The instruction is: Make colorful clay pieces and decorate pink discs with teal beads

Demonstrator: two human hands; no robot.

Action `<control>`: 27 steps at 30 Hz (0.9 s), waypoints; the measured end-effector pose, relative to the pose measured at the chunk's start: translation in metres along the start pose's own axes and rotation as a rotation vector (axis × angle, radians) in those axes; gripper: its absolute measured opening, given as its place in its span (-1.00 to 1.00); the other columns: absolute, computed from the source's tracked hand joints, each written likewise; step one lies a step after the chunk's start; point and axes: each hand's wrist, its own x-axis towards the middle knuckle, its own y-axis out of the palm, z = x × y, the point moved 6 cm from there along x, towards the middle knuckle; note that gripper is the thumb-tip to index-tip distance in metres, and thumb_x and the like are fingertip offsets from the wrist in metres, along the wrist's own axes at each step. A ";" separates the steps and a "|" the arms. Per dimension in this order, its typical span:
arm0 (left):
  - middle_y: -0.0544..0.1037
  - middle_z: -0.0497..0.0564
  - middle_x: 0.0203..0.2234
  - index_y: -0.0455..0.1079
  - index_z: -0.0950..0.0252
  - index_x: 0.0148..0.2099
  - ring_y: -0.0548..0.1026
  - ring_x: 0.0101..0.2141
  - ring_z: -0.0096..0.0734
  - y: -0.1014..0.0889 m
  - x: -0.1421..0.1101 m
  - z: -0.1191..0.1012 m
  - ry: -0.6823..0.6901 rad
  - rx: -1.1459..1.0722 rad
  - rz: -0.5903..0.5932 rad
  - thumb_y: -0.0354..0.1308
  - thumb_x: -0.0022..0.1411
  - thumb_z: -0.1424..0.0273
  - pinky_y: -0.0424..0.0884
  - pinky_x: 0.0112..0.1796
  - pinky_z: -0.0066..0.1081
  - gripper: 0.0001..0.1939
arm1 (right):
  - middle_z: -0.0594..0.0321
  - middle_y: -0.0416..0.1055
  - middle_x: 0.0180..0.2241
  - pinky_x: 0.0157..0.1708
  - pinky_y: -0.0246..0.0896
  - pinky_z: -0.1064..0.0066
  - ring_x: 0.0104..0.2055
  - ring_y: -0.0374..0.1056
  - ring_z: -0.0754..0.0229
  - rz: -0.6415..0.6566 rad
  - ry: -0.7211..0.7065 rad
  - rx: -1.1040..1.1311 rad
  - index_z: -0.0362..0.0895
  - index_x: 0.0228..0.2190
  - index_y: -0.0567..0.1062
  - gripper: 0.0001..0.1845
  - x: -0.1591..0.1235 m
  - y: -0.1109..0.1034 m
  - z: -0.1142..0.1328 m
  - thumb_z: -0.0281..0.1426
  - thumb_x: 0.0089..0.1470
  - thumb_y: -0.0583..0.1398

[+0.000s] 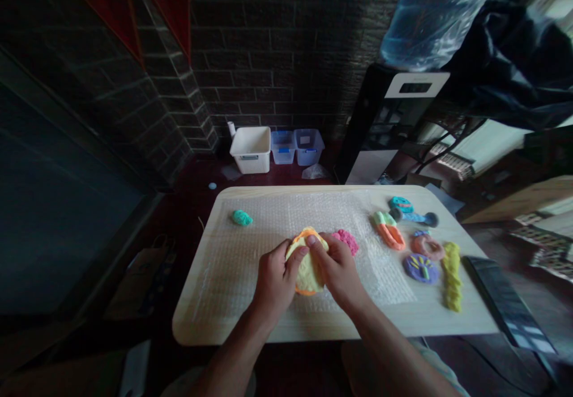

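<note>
Both my hands rest on a flat yellow clay disc that lies over an orange clay layer, on a bubble-wrap sheet in the middle of a light wooden table. My left hand curls over the disc's left edge, thumb on top. My right hand presses on the disc's right side with its fingers bent. A pink clay lump sits just behind my right hand.
A teal clay lump lies at the back left of the sheet. Several finished clay pieces line the table's right side, with a dark flat object past them. White and clear bins stand on the floor by the brick wall.
</note>
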 end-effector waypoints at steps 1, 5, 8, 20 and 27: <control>0.53 -0.04 -0.49 0.46 0.29 -0.27 0.48 -0.46 -0.39 0.002 0.000 0.000 -0.012 -0.049 0.026 0.11 0.44 0.13 0.31 -0.41 -0.45 -0.65 | 0.33 0.30 -0.54 -0.57 0.09 0.46 -0.53 0.21 0.28 0.006 -0.015 -0.017 -0.14 -0.42 0.47 -0.51 0.000 0.000 0.000 0.04 0.22 0.26; 0.54 -0.04 -0.41 0.44 0.27 -0.21 0.49 -0.38 -0.39 0.005 0.000 0.002 -0.056 -0.244 0.028 0.02 0.50 0.14 0.38 -0.35 -0.46 -0.66 | 0.39 0.18 -0.57 -0.61 -0.04 0.47 -0.55 0.09 0.32 -0.001 -0.112 -0.110 -0.13 -0.48 0.40 -0.52 -0.003 -0.002 0.004 -0.02 0.28 0.24; 0.44 -0.10 -0.50 0.38 0.25 -0.30 0.42 -0.45 -0.44 0.000 0.000 -0.002 0.003 -0.133 -0.036 0.02 0.50 0.20 0.31 -0.40 -0.48 -0.67 | 0.37 0.21 -0.55 -0.59 -0.02 0.47 -0.53 0.12 0.31 0.037 -0.071 -0.086 -0.13 -0.46 0.43 -0.54 -0.004 0.000 0.003 -0.03 0.28 0.25; 0.45 -0.10 -0.45 0.36 0.24 -0.29 0.44 -0.40 -0.44 0.004 -0.001 -0.010 0.070 -0.153 0.036 0.04 0.50 0.25 0.33 -0.36 -0.50 -0.72 | 0.29 0.39 -0.45 -0.44 0.16 0.46 -0.41 0.26 0.24 0.074 -0.113 -0.031 -0.13 -0.40 0.54 -0.64 -0.010 0.001 0.013 -0.11 0.27 0.26; 0.35 -0.12 -0.55 0.33 0.23 -0.35 0.36 -0.49 -0.44 0.001 -0.004 -0.016 0.119 -0.040 0.014 0.05 0.48 0.28 0.29 -0.40 -0.49 -0.71 | 0.26 0.46 -0.41 -0.39 0.26 0.42 -0.37 0.35 0.18 0.084 -0.090 -0.011 -0.11 -0.35 0.58 -0.70 -0.010 -0.001 0.019 -0.13 0.22 0.29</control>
